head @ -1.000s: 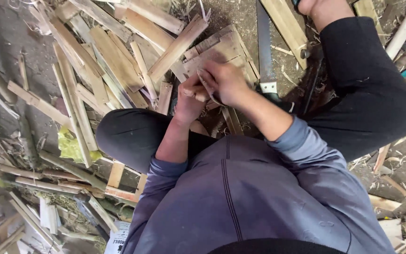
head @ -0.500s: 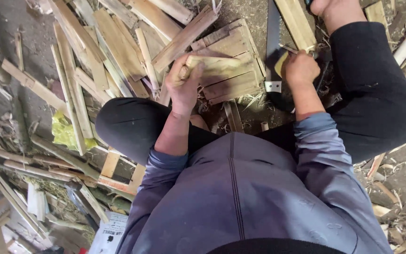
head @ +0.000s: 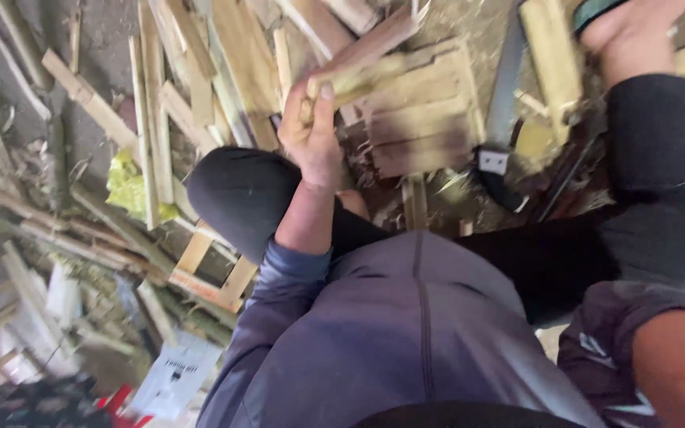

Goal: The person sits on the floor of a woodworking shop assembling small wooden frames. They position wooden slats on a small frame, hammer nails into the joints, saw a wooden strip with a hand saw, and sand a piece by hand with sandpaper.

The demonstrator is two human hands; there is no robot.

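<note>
Your left hand was wrapped tight around a short pale-yellow split bamboo strip, thumb pressed along its near end. The strip ran up and to the right from your fist, its far end over the flat weathered wooden block. Your right forearm sat low at the frame edge, its hand out of view. The long grey steel blade with a dark handle lay bare to the right of your grip; I judged that a careless reach across could have cut you.
</note>
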